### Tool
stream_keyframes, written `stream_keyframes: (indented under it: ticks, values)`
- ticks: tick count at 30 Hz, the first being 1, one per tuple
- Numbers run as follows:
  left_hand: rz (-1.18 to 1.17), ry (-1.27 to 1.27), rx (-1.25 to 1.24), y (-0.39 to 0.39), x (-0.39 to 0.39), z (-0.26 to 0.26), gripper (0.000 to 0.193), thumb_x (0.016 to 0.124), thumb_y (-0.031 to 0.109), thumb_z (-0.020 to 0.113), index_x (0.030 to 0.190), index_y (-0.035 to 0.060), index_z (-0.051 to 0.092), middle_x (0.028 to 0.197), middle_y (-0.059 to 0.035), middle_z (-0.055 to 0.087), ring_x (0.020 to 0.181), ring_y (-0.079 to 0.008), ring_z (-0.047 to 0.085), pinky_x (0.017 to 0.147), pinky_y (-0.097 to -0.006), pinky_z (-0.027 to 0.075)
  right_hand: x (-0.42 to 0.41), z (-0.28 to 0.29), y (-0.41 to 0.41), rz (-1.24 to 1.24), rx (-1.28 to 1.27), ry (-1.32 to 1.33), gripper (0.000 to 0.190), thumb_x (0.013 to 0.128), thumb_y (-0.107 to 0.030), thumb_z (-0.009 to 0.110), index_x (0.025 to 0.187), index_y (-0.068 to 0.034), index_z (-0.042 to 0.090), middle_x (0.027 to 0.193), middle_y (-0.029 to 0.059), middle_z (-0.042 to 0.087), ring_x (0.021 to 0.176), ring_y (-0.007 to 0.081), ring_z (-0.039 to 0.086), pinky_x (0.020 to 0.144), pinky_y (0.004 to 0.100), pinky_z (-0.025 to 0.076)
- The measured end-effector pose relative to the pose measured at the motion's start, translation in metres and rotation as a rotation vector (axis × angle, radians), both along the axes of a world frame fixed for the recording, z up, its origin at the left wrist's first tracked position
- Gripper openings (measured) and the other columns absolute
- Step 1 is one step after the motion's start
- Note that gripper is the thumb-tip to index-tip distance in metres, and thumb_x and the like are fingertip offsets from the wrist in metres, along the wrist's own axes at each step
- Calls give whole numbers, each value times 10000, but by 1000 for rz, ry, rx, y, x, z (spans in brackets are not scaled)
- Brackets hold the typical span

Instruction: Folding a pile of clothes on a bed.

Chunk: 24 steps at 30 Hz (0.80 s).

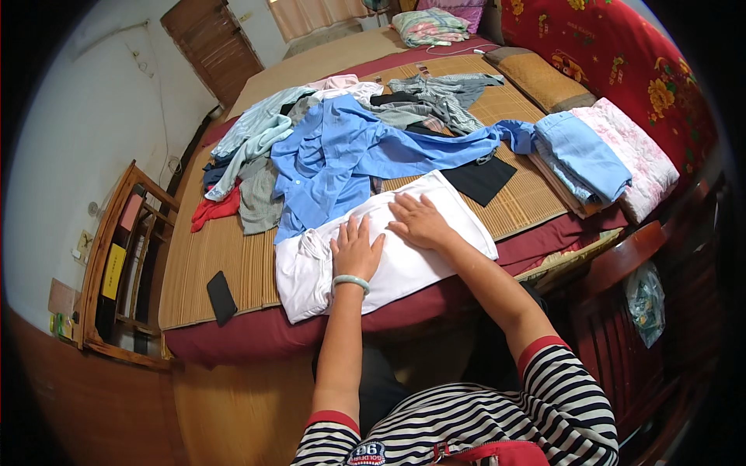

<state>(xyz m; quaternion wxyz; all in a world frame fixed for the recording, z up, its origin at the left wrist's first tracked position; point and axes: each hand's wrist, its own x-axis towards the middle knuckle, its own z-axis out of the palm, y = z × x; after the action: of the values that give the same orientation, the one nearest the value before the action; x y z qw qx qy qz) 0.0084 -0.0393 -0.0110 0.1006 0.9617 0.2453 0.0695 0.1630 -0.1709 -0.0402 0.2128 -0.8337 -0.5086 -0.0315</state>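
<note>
A white garment (402, 274) lies folded into a long flat shape along the front edge of the bed, bunched at its left end. My left hand (356, 250) rests on it, fingers spread, near the bunched part; a pale bangle circles the wrist. Further right, my right hand (421, 221) presses flat on the same cloth with its fingers apart. Just beyond the white garment spreads a crumpled blue shirt (332, 157), one sleeve reaching right. Part of a black cloth (481, 180) shows under that sleeve.
Loose clothes, including a striped garment (443, 96) and a red cloth (217, 208), cover the bamboo mat (192, 274). Folded clothes (583, 157) are stacked at the right beside a pink-patterned quilt (626, 145). A black phone (221, 298) lies front left. A wooden chair (618, 326) stands right.
</note>
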Motion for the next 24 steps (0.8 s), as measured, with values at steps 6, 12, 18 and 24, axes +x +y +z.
stream_keyframes:
  ticks: [6, 12, 18, 24]
  values:
    - [25, 12, -15, 2, -1, 2, 717, 986, 563, 455, 1555, 140, 349, 1635, -192, 245, 1513, -392, 200, 1205, -565, 140, 54, 1, -32, -374, -51, -42, 694, 980, -569, 439, 1489, -96, 458, 1575, 158, 384, 1492, 282, 297, 1207, 562, 149]
    - [62, 28, -27, -1, 0, 8, 683, 995, 512, 468, 1554, 138, 348, 1632, -185, 258, 1510, -396, 205, 1198, -587, 142, 44, 9, -38, -491, -39, -84, 680, 954, -468, 543, 1457, -16, 470, 1556, 202, 396, 1484, 318, 307, 1195, 622, 113]
    - [-143, -144, -4, -25, -7, 0, 637, 1004, 470, 469, 1549, 159, 361, 1621, -154, 298, 1498, -377, 250, 1188, -589, 179, -50, 14, -25, 6, 54, 2, 505, 981, -337, 511, 1384, -34, 531, 1473, 187, 485, 1392, 336, 439, 1137, 610, 271]
    - [-197, -97, 139, -29, -14, -3, 679, 987, 551, 476, 1537, 165, 385, 1594, -150, 354, 1471, -352, 320, 1182, -543, 230, -34, 9, -54, -27, -33, -41, 626, 976, -486, 480, 1494, -136, 455, 1571, 168, 383, 1482, 305, 317, 1212, 514, 191]
